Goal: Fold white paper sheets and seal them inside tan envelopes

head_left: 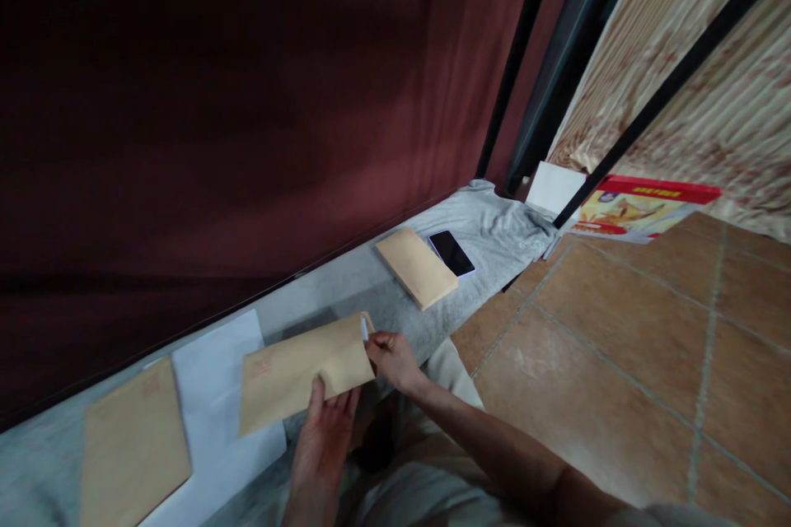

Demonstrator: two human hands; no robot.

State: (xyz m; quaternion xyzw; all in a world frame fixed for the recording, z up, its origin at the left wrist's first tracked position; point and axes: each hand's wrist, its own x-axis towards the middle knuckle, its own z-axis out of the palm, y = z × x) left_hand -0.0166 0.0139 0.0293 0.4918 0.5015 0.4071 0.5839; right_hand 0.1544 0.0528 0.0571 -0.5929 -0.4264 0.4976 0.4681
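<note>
A brown paper envelope (pixel 297 370) is held up at a slant above the grey cloth-covered ledge. My left hand (pixel 325 432) grips its lower edge, thumb on the front and fingers behind. At the envelope's open right end, my right hand (pixel 395 358) is closed in a pinch. A strip of white paper (pixel 364 329) shows in that opening, against my right fingertips; how far it reaches inside is hidden. Below and left of the held envelope lie white paper sheets (pixel 213 395), and another brown envelope (pixel 136 445) rests partly over them.
A stack of brown envelopes (pixel 417 263) and a phone (pixel 452 253) lie on the grey cloth (pixel 494 218). Dark red curtain (pixel 278 140) walls the far side. Black poles (pixel 667 86), a colourful red-edged box (pixel 643 206) and tiled floor (pixel 606 379) are at the right.
</note>
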